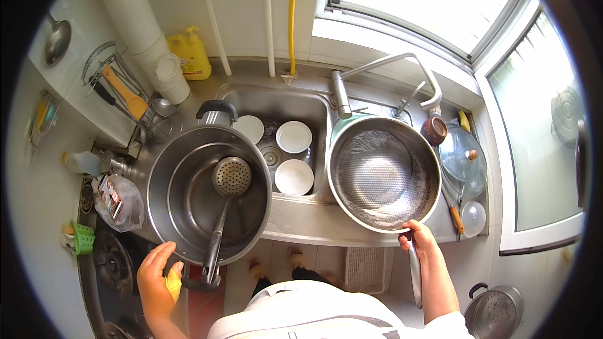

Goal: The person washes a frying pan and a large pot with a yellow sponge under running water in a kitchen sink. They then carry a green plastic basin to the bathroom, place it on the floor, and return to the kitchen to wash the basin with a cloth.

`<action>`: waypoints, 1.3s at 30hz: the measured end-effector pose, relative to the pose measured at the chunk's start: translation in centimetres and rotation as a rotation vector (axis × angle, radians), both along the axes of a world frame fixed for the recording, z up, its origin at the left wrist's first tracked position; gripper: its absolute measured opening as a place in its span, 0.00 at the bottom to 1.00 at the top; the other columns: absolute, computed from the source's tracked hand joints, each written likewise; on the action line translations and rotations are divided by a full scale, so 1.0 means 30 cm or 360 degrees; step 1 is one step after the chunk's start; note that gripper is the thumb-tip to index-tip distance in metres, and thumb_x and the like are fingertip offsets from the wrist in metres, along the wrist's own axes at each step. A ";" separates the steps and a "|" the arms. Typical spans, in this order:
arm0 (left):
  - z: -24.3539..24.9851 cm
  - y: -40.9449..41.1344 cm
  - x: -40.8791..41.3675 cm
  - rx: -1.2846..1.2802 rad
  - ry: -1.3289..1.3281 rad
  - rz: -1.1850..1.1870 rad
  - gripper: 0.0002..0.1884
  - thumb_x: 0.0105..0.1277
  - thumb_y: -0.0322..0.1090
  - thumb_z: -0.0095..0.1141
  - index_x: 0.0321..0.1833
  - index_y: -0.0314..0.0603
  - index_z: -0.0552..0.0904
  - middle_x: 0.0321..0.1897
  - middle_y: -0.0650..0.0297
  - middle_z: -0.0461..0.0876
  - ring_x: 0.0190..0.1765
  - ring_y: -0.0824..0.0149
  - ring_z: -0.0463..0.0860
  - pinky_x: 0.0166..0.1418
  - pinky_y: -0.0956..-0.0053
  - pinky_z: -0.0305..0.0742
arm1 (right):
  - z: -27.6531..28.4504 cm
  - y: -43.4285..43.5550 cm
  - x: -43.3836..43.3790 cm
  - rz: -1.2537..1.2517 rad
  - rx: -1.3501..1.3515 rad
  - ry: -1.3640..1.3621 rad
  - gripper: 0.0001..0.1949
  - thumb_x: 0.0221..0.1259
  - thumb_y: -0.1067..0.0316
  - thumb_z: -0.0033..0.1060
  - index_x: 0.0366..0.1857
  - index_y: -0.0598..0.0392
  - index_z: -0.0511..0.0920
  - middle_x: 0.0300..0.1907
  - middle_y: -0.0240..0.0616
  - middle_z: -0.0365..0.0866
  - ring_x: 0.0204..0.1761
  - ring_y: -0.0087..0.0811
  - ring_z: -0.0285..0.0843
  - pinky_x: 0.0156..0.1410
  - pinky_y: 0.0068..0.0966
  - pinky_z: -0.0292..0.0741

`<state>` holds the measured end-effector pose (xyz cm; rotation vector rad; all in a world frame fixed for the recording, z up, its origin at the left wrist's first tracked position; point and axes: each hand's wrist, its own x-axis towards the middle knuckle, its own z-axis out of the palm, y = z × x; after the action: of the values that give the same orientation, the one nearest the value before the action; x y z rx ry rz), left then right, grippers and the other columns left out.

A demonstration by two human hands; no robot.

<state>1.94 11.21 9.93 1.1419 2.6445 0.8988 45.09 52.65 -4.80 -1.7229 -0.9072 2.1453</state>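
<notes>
My right hand point(418, 240) grips the long metal handle point(415, 273) of a wok point(384, 174) with a honeycomb-patterned inside. The wok is over the right side of the sink counter, below the faucet. On the left, my left hand point(158, 273) is beside the near rim of a deep steel stockpot point(198, 160), a small yellow piece point(173, 283), possibly a sponge, held at its thumb. Whether the fingertips touch the pot is unclear. A perforated skimmer point(232, 176) leans inside the pot, its dark handle over the near rim. White bowls point(294, 137) lie in the steel sink point(325, 103).
A faucet point(341, 94) arches behind the wok. Glass lids point(459, 150) lie at the right. A yellow jug point(191, 56) stands behind the pot. At left are a utensil rack point(120, 73), a plastic bag point(125, 202) and a gas stove point(113, 263). An open window point(537, 150) swings inward.
</notes>
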 end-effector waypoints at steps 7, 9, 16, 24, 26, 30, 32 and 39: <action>-0.012 0.002 -0.047 -0.0034 0.0010 -0.0025 0.22 0.63 0.25 0.70 0.61 0.29 0.86 0.59 0.45 0.89 0.62 0.44 0.88 0.70 0.60 0.79 | 0.134 -0.173 -0.098 0.0204 -0.0188 0.0457 0.15 0.77 0.59 0.53 0.32 0.58 0.78 0.19 0.41 0.76 0.16 0.32 0.68 0.23 0.29 0.67; -0.028 -0.020 -0.049 0.0022 -0.0007 -0.0045 0.22 0.63 0.25 0.70 0.61 0.29 0.87 0.59 0.45 0.89 0.62 0.44 0.88 0.70 0.60 0.79 | 0.185 -0.189 -0.153 0.0227 -0.0165 0.0443 0.15 0.78 0.59 0.53 0.32 0.59 0.79 0.19 0.41 0.76 0.16 0.32 0.68 0.23 0.29 0.67; -0.010 -0.017 -0.032 0.0082 -0.0079 -0.0132 0.21 0.63 0.26 0.71 0.60 0.31 0.88 0.58 0.45 0.90 0.60 0.44 0.89 0.68 0.60 0.81 | 0.415 -0.223 -0.241 0.0309 0.0131 0.0293 0.16 0.74 0.58 0.58 0.31 0.61 0.82 0.16 0.42 0.76 0.13 0.33 0.68 0.19 0.30 0.65; -0.010 -0.086 -0.033 0.0188 -0.0100 -0.0146 0.21 0.61 0.27 0.74 0.58 0.34 0.89 0.56 0.48 0.91 0.58 0.45 0.90 0.64 0.61 0.84 | 0.543 -0.218 -0.408 0.0328 0.0338 0.0212 0.14 0.74 0.61 0.57 0.32 0.61 0.81 0.18 0.44 0.77 0.15 0.32 0.70 0.19 0.29 0.64; -0.022 -0.101 -0.027 0.0224 -0.0094 -0.0163 0.21 0.61 0.27 0.75 0.58 0.34 0.89 0.56 0.49 0.91 0.58 0.46 0.90 0.63 0.60 0.84 | 0.569 -0.218 -0.454 0.0296 0.0402 0.0221 0.11 0.73 0.64 0.58 0.35 0.61 0.79 0.21 0.43 0.79 0.16 0.32 0.73 0.18 0.28 0.64; -0.028 -0.121 -0.019 0.0243 -0.0089 -0.0196 0.20 0.61 0.29 0.75 0.57 0.35 0.89 0.55 0.50 0.91 0.56 0.47 0.90 0.60 0.60 0.85 | 0.632 -0.218 -0.542 0.0329 0.0567 0.0206 0.06 0.69 0.70 0.61 0.40 0.62 0.76 0.26 0.42 0.81 0.17 0.32 0.76 0.18 0.27 0.65; -0.040 -0.138 -0.017 0.0266 -0.0120 -0.0222 0.20 0.62 0.31 0.75 0.57 0.35 0.90 0.55 0.51 0.91 0.54 0.47 0.90 0.58 0.60 0.85 | 0.640 -0.210 -0.571 0.0370 0.0623 0.0186 0.08 0.68 0.70 0.62 0.42 0.61 0.75 0.26 0.43 0.81 0.17 0.32 0.77 0.17 0.27 0.65; -0.033 -0.165 -0.021 0.0242 -0.0122 -0.0205 0.22 0.58 0.29 0.76 0.57 0.35 0.90 0.55 0.50 0.92 0.55 0.46 0.90 0.61 0.60 0.85 | 0.659 -0.200 -0.690 0.0452 0.0759 0.0160 0.14 0.66 0.69 0.63 0.50 0.59 0.71 0.31 0.43 0.82 0.18 0.32 0.77 0.17 0.28 0.66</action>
<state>1.32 6.26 8.93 1.2669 2.4463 1.1104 24.40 46.64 14.96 -1.3027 -1.5590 1.9313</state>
